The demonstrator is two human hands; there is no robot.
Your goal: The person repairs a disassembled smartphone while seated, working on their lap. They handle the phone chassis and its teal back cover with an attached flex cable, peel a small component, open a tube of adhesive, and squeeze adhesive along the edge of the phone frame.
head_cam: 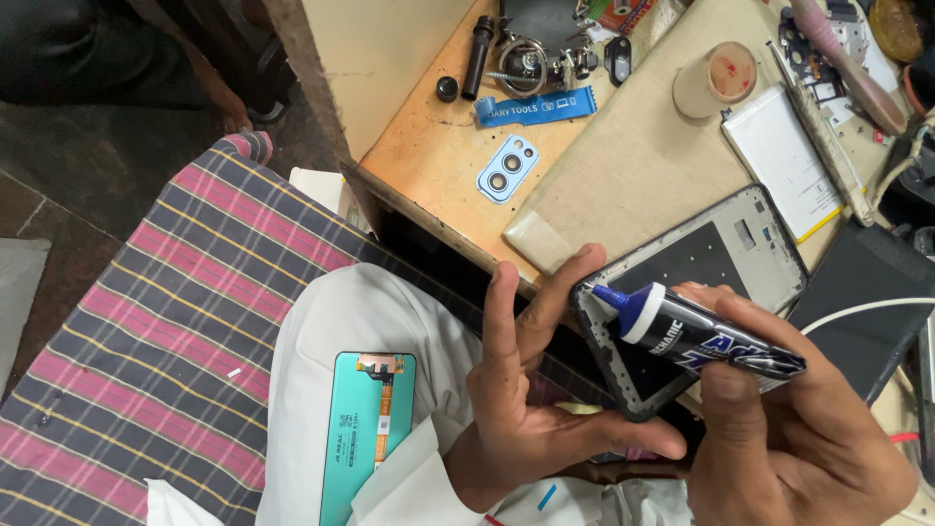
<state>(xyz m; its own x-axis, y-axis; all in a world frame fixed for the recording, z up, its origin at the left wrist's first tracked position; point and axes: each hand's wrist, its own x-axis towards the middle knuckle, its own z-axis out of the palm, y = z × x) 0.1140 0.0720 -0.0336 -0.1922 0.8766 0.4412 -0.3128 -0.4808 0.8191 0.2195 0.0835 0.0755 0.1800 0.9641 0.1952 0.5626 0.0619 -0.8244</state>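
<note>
The left hand [531, 390] cradles a black phone frame [696, 292] from below and from its near-left corner, fingers [502, 312] spread upward against the frame's left edge and the thumb stretched out under its near end; the frame hangs tilted past the near edge of the tabletop [429, 146], its far end over the beige mat [633, 146]. The right hand [799, 438] is clenched around a dark glue tube [706, 336] with a white collar and a blue nozzle, and the nozzle tip touches the frame's near-left rim. The tube lies almost flat, pointing left. On the person's lap, on white cloth [360, 312], lies a teal display panel [365, 429] face down with an orange flex cable along its upper middle; it is well apart from both hands, to their left. A checked maroon and grey cloth [166, 321] covers the seat beside it. On the tabletop, near its near-left edge, rests a light blue camera bezel [507, 169] with two round holes, just beside the mat's left corner. Farther back lie a blue strip-shaped label [536, 107], a black cylindrical tool [476, 58], a small black cap [447, 89] and a cluster of metal parts [536, 58]. On the mat stand a roll of tape [716, 78] and, toward the right edge, a flat white battery [784, 161] with a yellow edge. A dark flat panel [867, 292] lies at the right, with a white cable [867, 310] crossing it.
</note>
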